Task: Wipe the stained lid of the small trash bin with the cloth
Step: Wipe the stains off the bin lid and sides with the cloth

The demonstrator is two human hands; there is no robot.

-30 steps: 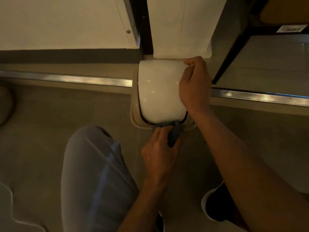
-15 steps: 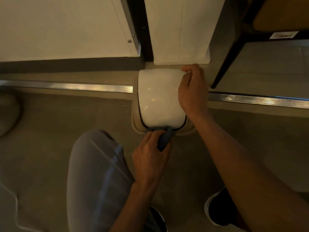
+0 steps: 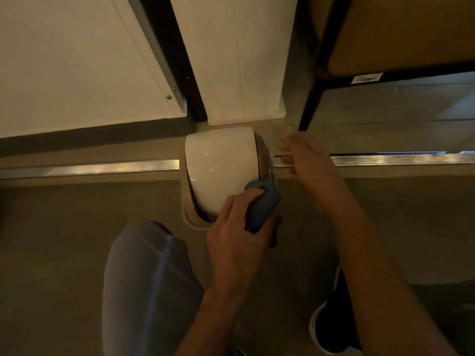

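Lid: glossy white, smooth, domed with rounded corners; small light glints on its surface. It sits tilted in the bin's top opening, a dark gap along its near left edge.
Trash bin: small, beige, matt rim framing the lid; stands on the floor against the base of a white panel.
Cloth: blue, soft, bunched into a wad; pressed on the lid's near right corner and the rim there.
Left hand: fingers curled shut around the cloth, thumb on top.
Right hand: motion-blurred, just right of the bin, apart from the lid; fingers spread, holding nothing.
Floor: dull grey-brown, smooth; open to the left of the bin.
Metal strip: brushed, ribbed, running left to right behind the bin.
Black frame leg: straight, slanted, near the bin's far right.
Knee: pale grey fabric, close to the bin's near left.
Shoe: black with white sole, lower right.
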